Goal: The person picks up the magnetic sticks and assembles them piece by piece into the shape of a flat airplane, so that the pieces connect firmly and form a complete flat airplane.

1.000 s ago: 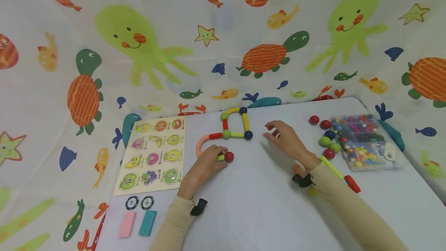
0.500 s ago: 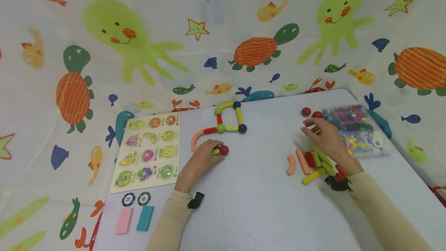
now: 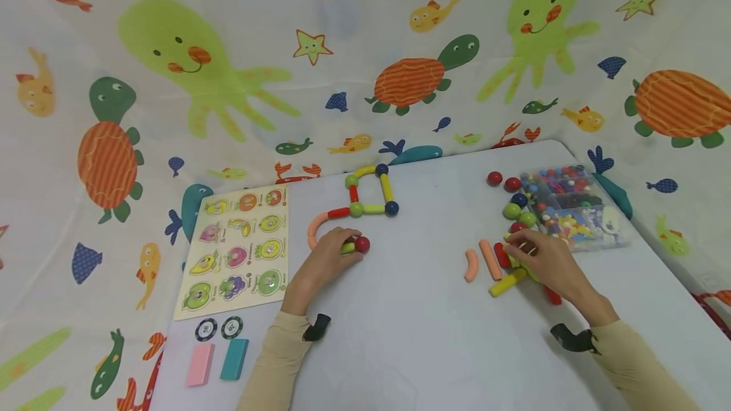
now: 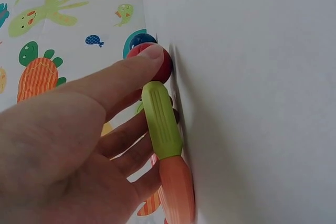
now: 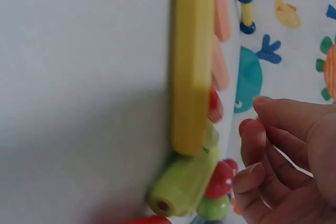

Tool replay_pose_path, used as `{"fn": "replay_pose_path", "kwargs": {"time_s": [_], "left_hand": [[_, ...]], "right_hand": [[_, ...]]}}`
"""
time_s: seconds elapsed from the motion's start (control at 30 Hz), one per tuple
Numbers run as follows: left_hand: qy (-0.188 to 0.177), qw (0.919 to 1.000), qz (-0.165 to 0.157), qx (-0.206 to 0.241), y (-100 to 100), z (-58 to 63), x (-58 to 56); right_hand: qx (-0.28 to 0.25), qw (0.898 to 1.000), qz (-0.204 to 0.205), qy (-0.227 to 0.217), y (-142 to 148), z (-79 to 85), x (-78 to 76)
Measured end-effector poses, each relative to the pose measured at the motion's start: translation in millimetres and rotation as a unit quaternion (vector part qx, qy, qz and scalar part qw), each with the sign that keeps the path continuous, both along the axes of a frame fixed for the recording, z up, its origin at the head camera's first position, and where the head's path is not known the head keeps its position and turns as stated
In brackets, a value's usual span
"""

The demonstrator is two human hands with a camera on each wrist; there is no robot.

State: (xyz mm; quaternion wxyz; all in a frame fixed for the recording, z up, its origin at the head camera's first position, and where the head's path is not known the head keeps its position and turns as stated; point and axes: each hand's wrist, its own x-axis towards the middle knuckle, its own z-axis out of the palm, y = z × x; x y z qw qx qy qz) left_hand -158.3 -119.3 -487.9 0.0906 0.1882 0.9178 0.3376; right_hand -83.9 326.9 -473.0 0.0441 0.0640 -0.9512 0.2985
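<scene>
In the head view my left hand (image 3: pixel 328 257) is at the near end of a chain of sticks and balls. Its thumb presses the red ball (image 4: pixel 167 67), with the other fingers behind the short green stick (image 4: pixel 161 119). A curved peach stick (image 4: pixel 176 187) joins that stick and leads to a red stick (image 3: pixel 339 213) and a closed frame with green and blue balls. My right hand (image 3: pixel 551 262) hovers over a pile of loose sticks, fingers loosely bent. No held thing shows between its fingertips in the right wrist view; a yellow stick (image 5: pixel 191 61) and a green stick (image 5: pixel 184 182) lie beside it.
Loose red, blue and green balls (image 3: pixel 512 210) lie by a clear compartment box (image 3: pixel 613 240) of beads at right. Two peach sticks (image 3: pixel 490 259) lie left of the pile. A fruit board (image 3: pixel 234 252), two round chips (image 3: pixel 231 327), and pink and teal blocks (image 3: pixel 234 359) are at left.
My right hand has moved right from mid-table, past the balls, then down over the stick pile. My left hand stays on the chain. The head view has shifted slightly.
</scene>
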Motion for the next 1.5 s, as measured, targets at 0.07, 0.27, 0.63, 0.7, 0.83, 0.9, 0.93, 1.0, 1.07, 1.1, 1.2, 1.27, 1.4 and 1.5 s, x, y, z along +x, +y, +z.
{"fn": "replay_pose_path", "kwargs": {"time_s": [0.07, 0.27, 0.63, 0.7, 0.83, 0.9, 0.93, 1.0, 1.07, 1.1, 1.2, 1.27, 1.4, 1.5], "left_hand": [[0.003, 1.0000, -0.001, 0.002, -0.9, -0.5, -0.5], [-0.001, 1.0000, 0.003, 0.004, -2.0, -2.4, -1.7], [-0.010, 0.9999, 0.000, 0.011, -3.3, -4.3, -0.5], [-0.010, 0.9999, 0.000, 0.011, -3.9, -5.3, -0.5], [-0.010, 0.9998, -0.001, 0.015, -4.7, -5.1, -1.4], [-0.004, 0.9998, -0.003, 0.020, -4.9, -4.4, -2.1], [0.000, 0.9998, -0.005, 0.022, -5.0, -4.0, -2.5], [0.004, 0.9997, -0.008, 0.024, -5.2, -3.4, -2.9], [0.005, 0.9997, -0.011, 0.022, -5.7, -2.7, -3.0], [0.004, 0.9997, -0.012, 0.020, -6.0, -2.4, -2.8], [0.006, 0.9996, -0.015, 0.021, -7.1, -1.8, -2.1], [0.009, 0.9996, -0.014, 0.021, -7.9, -1.6, -1.4], [0.010, 0.9996, -0.012, 0.022, -8.8, -1.3, -1.2], [0.006, 0.9997, -0.009, 0.023, -8.6, -1.6, -2.0]], "right_hand": [[0.000, 1.000, 0.005, -0.015, -4.2, -3.9, 3.6], [-0.002, 0.999, 0.010, -0.042, -12.9, -11.0, 4.2], [0.068, 0.995, 0.008, -0.070, -26.9, -7.6, -9.8], [0.063, 0.996, 0.004, -0.070, -29.0, -7.1, -11.3], [0.045, 0.997, 0.003, -0.058, -32.4, -6.5, -14.7], [0.036, 0.998, 0.003, -0.053, -35.3, -5.7, -17.4], [0.033, 0.998, 0.002, -0.052, -37.2, -5.5, -18.9], [0.024, 0.998, -0.001, -0.056, -42.6, -4.5, -21.8], [0.015, 0.998, -0.001, -0.068, -49.7, -3.0, -24.3], [0.010, 0.997, 0.000, -0.074, -53.9, -2.1, -25.3], [-0.010, 0.995, 0.008, -0.101, -69.3, 1.1, -29.1], [-0.023, 0.994, 0.019, -0.108, -81.0, 2.2, -31.8], [-0.043, 0.993, 0.043, -0.099, -106.5, 3.1, -37.4], [-0.062, 0.992, 0.061, -0.093, -125.6, 2.9, -40.7]]}}
